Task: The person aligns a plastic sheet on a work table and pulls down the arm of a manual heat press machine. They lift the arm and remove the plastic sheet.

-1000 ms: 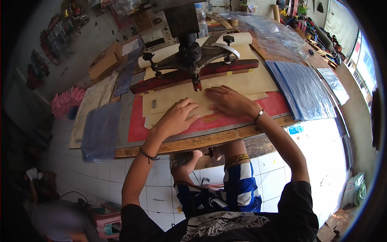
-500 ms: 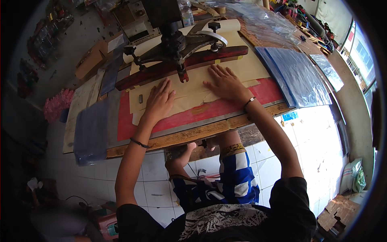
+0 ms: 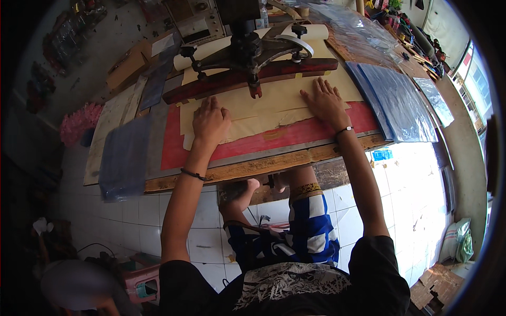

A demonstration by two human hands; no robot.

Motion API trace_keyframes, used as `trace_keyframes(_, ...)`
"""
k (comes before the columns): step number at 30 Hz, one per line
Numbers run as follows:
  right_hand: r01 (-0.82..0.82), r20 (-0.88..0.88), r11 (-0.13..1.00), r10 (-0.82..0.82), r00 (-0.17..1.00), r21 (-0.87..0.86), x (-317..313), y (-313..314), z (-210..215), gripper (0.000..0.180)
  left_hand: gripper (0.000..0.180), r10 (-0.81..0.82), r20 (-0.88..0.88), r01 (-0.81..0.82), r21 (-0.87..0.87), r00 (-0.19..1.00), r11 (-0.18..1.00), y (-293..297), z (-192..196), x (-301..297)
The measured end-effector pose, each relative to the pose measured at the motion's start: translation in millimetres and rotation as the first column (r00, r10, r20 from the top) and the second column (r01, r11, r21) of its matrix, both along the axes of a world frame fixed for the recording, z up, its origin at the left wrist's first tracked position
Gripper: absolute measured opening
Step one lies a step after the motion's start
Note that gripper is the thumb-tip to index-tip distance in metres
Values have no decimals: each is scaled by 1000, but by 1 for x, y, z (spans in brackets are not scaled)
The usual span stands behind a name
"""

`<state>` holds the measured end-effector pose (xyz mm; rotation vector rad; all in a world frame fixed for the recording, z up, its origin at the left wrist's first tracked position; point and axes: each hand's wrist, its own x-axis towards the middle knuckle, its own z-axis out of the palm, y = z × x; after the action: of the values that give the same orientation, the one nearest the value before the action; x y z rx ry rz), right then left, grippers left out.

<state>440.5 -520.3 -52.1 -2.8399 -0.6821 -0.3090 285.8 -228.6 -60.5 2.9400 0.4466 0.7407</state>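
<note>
The cream sheet (image 3: 263, 110) lies over the red layer (image 3: 176, 139) near the bench's front edge (image 3: 253, 165), showing on both sides of the dark red bar (image 3: 295, 67). Uneven pressure from the two hands could skew or wrinkle it, and its ragged near edge could catch and tear. Fingertips rest close to the bar, so they could get pinched should it drop. The right hand (image 3: 325, 105) lies palm down, fingers slightly spread; the left hand (image 3: 211, 124) has its fingers together and bent, and whether they pinch anything I cannot tell. Compared with a second ago, the hands are wider apart, nearer the bar, and the small grey piece is out of sight
</note>
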Motion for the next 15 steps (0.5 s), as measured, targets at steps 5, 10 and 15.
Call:
trace_keyframes(5,14,-15,1000,-13,1000,15,4,2,-3,83,61,-59,-111,53,-61,992,997,1,5,-5)
trace_keyframes(10,-66,20,997,66,998,29,-2,6,3,84,62,-141,-135,129,-96,981,987,0,3,-5)
trace_keyframes(15,-244,3,969,244,970,45,-14,14,7,79,62,-331,-147,315,-124,932,941,-6,5,-4)
